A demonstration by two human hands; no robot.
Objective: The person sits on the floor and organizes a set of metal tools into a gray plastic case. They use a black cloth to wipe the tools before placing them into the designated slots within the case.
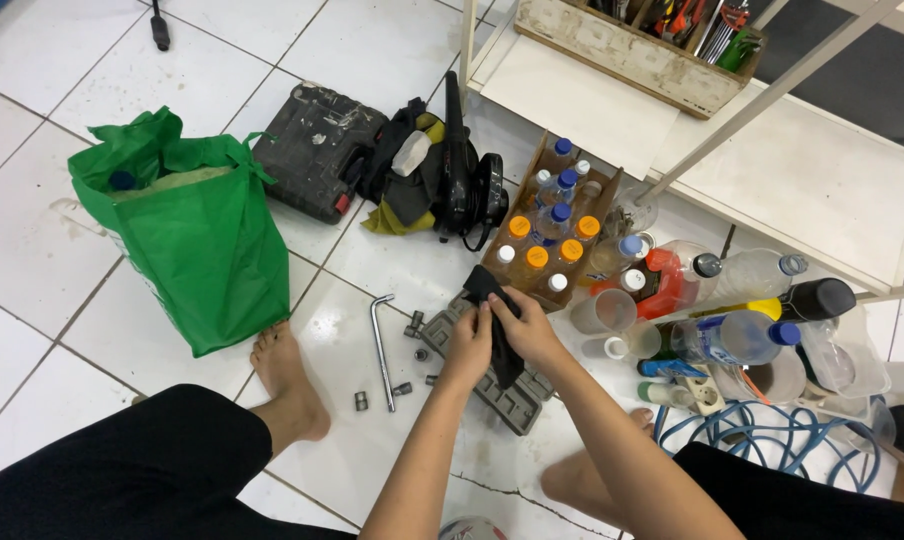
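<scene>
A person squats on the white tiled floor [142, 330], bare feet either side of a grey socket tray [502, 385] that serves as the landmark here. Directly above the tray, the left hand [469, 345] and the right hand [525, 328] meet over a black cloth [494, 315]; the fingers of both are closed on it, the left pinching its near side and the right wrapped around its upper edge, and the cloth hangs down between them over the tray (whether a small part is wrapped inside it cannot be told).

Just left of the tray lie a bent metal wrench [380, 345] and several loose sockets [418, 340], scattered on the tiles. Further left of the tray stands a green shopping bag [197, 240], upright and open at the top, touching the toes of one foot.

Right of the tray sits a cluster of plastic bottles and cups [732, 320], with a blue coiled cable [772, 440] on the near side of them. Just beyond the tray is a cardboard box of small bottles [552, 240] with orange, white and blue caps. Beyond it and to the left lie a black blower [462, 170] and a dark tool case [317, 150]. Farthest from the tray, up to the right, a white shelf [802, 170] carries a worn wooden tool crate [632, 50].
</scene>
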